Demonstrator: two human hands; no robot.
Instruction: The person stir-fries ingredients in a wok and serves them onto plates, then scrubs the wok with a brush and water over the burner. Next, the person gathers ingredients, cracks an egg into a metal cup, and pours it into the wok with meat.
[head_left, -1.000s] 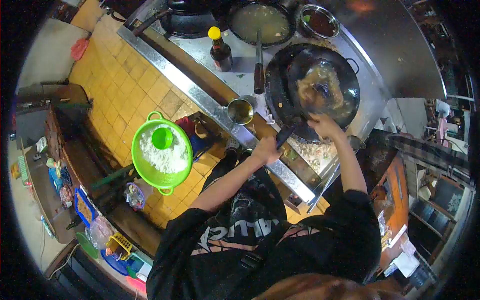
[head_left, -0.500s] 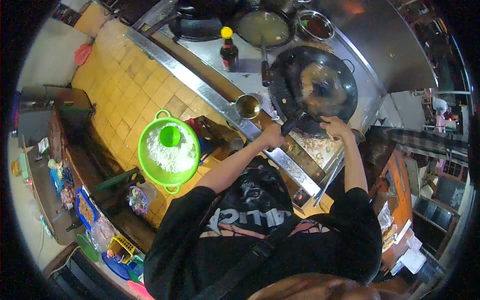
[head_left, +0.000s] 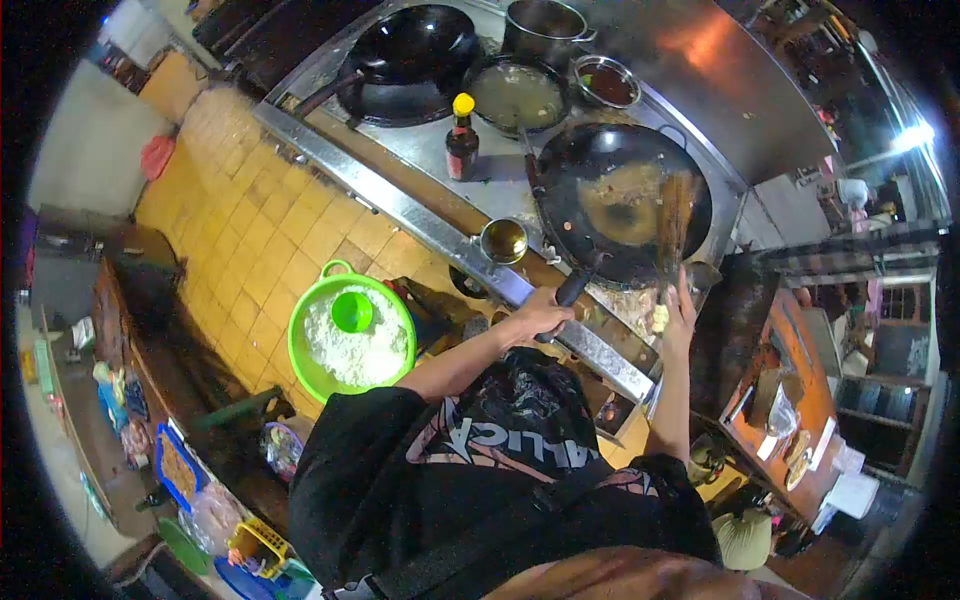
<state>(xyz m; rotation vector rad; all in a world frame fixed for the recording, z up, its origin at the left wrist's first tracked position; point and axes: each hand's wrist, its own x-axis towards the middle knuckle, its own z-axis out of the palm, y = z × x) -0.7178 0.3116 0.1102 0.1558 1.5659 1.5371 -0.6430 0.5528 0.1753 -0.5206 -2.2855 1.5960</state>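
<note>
My left hand [head_left: 543,316] is closed around the black handle [head_left: 574,286] of a large dark wok [head_left: 570,170]. A shallow pool of cloudy brownish liquid [head_left: 620,205] lies in the wok. In my right hand [head_left: 680,318], at the wok's near right edge, is a wok brush [head_left: 675,215] made of thin brown bristles. Its bristles extend over the right side of the wok. Something pale yellow shows beside my right fingers, too small to make out. A metal cup of amber liquid [head_left: 503,241] stands left of the wok handle.
A yellow-capped sauce bottle [head_left: 462,150], a second wok [head_left: 415,50], a pan of cloudy liquid [head_left: 515,95], a deep pot [head_left: 545,30] and a bowl of dark red sauce [head_left: 607,82] share the stove. A green colander of white powder [head_left: 350,340] sits at lower left.
My right hand has drawn back toward me from the wok, and the brush, blurred before, now shows clearly. My left hand stays on the handle. The whole view has shifted slightly.
</note>
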